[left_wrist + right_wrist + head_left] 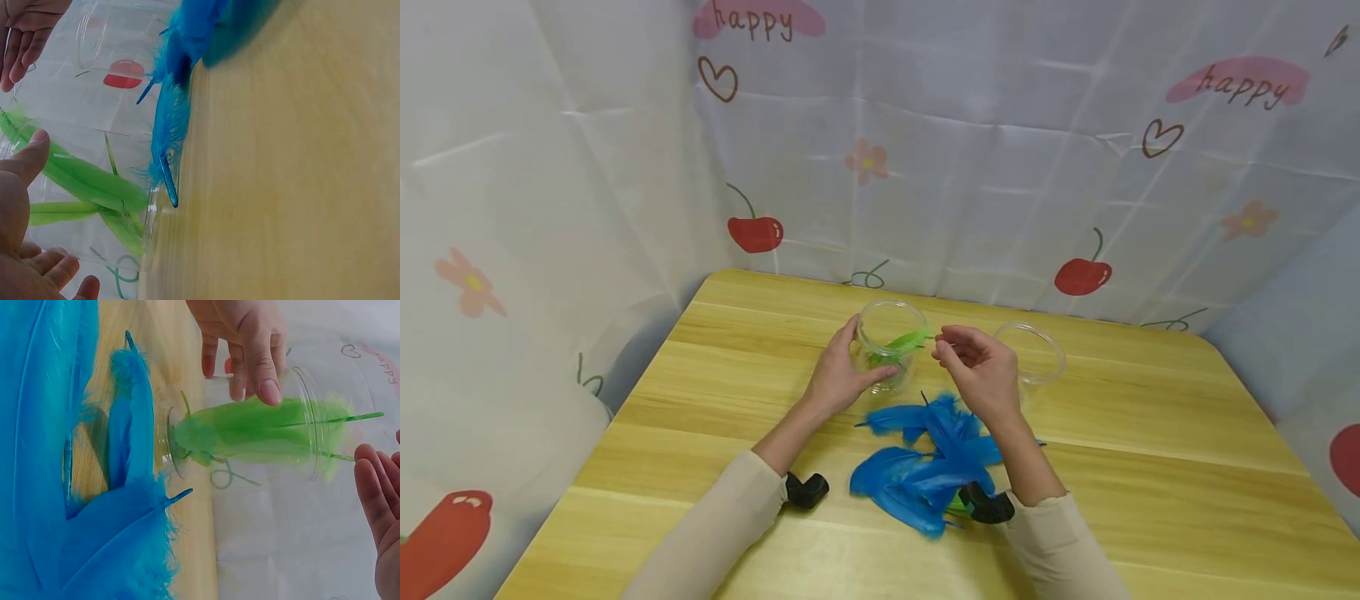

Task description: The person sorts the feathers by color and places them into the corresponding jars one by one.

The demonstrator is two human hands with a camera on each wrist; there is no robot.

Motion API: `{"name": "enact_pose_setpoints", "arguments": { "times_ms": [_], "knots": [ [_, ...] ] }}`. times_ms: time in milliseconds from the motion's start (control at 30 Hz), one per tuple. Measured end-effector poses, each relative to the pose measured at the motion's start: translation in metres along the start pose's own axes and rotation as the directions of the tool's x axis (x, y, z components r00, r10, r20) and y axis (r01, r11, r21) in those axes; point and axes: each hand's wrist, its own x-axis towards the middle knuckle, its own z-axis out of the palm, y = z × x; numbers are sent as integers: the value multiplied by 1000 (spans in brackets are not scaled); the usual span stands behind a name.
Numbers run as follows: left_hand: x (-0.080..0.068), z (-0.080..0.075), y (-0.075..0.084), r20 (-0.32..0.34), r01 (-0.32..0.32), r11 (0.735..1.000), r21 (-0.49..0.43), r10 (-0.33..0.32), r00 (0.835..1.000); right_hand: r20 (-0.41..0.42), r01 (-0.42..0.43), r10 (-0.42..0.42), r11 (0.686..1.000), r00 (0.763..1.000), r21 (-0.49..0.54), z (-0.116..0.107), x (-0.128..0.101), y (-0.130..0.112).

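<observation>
left hand (838, 375) wrapped round a clear cup (887, 322), thumb across its near side. green feathers (250, 434) inside, quills past the rim. right hand (983, 377): fingers loosely bent at a quill tip; contact, cannot tell. blue feathers (917, 483) heaped on the table (1150, 500), nearer the person.

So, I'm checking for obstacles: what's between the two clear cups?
In the head view, the right hand is between the cup held by the left hand and the other cup.

Soft light, pale glare on table (850, 568), faint shadows
</observation>
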Motion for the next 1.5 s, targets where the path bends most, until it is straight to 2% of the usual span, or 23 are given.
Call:
{"name": "enact_pose_setpoints", "arguments": {
  "times_ms": [267, 567, 1000, 1167, 1300, 1500],
  "knots": [
    [0, 0, -1, 1, 0, 1000, -1, 0, 1000, -17, 57, -58, 998, 998, -35, -6, -4, 0],
    [-1, 0, -1, 5, 6, 1000, 16, -6, 1000, -9, 62, -62, 995, 998, -78, -14, -10, 0],
    [-1, -2, 1, 9, 29, 999, 27, -29, 1000, 86, 112, -98, 976, 991, -184, -30, -20, -1],
    [-2, -1, 0, 4, 28, 999, 22, -28, 1000, 142, 184, -154, 955, 978, -232, -38, -25, -1],
    [-1, 0, -1, 4, 29, 999, 23, -30, 1000, 217, 244, -185, 926, 959, -289, -45, -30, 0],
    [0, 2, 0, 7, 26, 1000, 18, -26, 1000, 299, 283, -173, 882, 938, -377, -58, -39, -1]
  ]
}}
